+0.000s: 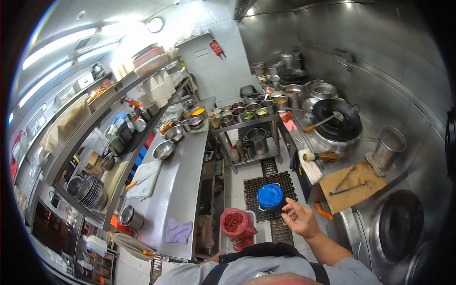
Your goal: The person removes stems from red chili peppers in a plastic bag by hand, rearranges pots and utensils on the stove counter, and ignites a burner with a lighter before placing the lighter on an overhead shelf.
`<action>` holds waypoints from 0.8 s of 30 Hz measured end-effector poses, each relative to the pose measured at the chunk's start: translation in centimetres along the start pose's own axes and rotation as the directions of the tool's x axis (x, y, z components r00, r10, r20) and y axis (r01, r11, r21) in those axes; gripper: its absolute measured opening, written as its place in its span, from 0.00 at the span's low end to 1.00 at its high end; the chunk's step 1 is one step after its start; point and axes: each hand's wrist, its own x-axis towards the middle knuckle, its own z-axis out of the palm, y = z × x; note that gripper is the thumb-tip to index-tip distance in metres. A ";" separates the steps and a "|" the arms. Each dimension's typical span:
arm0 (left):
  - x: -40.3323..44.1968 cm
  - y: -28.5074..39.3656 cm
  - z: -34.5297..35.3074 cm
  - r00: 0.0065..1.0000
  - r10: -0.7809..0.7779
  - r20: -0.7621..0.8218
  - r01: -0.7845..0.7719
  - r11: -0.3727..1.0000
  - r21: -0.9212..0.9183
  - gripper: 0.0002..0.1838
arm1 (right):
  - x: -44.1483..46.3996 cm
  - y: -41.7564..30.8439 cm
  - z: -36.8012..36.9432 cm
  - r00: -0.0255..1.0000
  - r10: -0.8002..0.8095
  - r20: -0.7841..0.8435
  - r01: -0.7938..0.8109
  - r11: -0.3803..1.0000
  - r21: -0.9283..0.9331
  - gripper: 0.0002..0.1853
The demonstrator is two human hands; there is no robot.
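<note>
My right hand (pixel 301 218) is raised in front of my body, fingers apart and slightly curled, with nothing in it. Just beyond it, low over a black perforated floor mat (pixel 254 178), is a pot with a blue lid (pixel 270 195) and side handles. Whether the fingertips touch the pot cannot be told, but they look apart from it. A strip of my left hand or forearm (pixel 216 258) shows beside the counter's near end; its fingers are hidden. Between counter and pot, a red plastic bag of red chillies (pixel 233 222) stands in a white crate (pixel 252 218).
On the left runs a steel counter (pixel 183 171) with a white cutting board (pixel 144 179), a knife (pixel 140 181) and a purple cloth (pixel 179 231). A wok (pixel 335 118) sits on the right-hand stove, near a wooden board (pixel 352 186) with tongs. Pans of ingredients (pixel 247 115) line the far shelf.
</note>
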 end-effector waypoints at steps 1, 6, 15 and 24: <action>-0.5 1.0 0.1 1.000 0.023 0.009 -0.024 0.998 0.062 0.15 | -1.6 -0.6 -0.7 0.999 0.030 -0.016 -0.030 0.999 0.010 0.33; 2.1 8.6 0.9 0.978 0.176 -0.113 -0.131 0.936 0.326 0.15 | -12.3 -4.3 -4.9 0.951 0.292 -0.100 -0.300 0.950 -0.082 0.25; -0.3 28.2 9.4 0.841 0.509 -0.182 -0.484 0.859 0.166 0.18 | -37.4 -8.2 -7.2 0.543 0.780 -0.311 -0.837 0.532 -0.127 0.18; 1.7 24.9 14.0 0.957 0.076 0.281 -0.198 0.877 0.437 0.19 | -36.8 -10.2 -8.6 0.616 0.625 -0.480 -0.781 0.567 -0.263 0.16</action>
